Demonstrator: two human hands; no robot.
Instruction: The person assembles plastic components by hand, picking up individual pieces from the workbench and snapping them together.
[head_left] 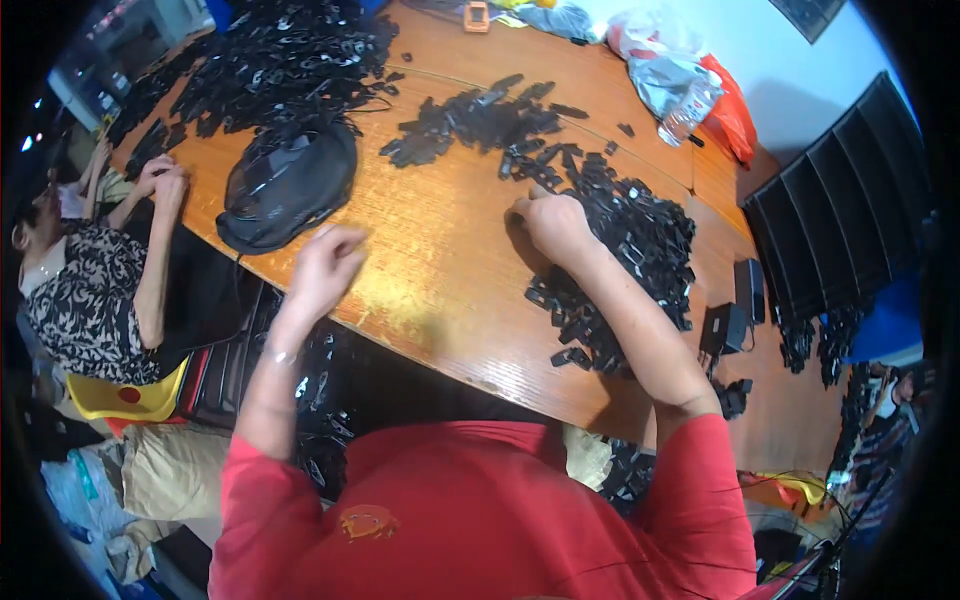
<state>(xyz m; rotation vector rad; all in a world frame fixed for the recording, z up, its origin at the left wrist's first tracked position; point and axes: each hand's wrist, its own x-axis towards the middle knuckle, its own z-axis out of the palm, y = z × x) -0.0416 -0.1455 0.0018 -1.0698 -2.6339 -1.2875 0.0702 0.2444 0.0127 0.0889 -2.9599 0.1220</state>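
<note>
My left hand point(325, 268) hovers over the table's near edge with its fingers curled together, a little blurred. Whether anything sits between those fingertips is too small to tell. Closed as well, my right hand point(558, 228) reaches to the left side of a heap of small black plastic parts point(640, 240); what it pinches, if anything, is hidden. Beyond it lies a flatter pile of longer black pieces point(480, 120). A black mesh bag point(290, 185) rests on the table, up and to the left of my left hand.
The wooden table point(430, 290) carries a large mound of black parts point(290, 65) at the far left. A co-worker's hands point(162, 178) are beside it. Plastic bags and a clear bottle point(690, 112) lie far right, near a black chair back point(840, 200). Two black boxes point(725, 325) stand at right.
</note>
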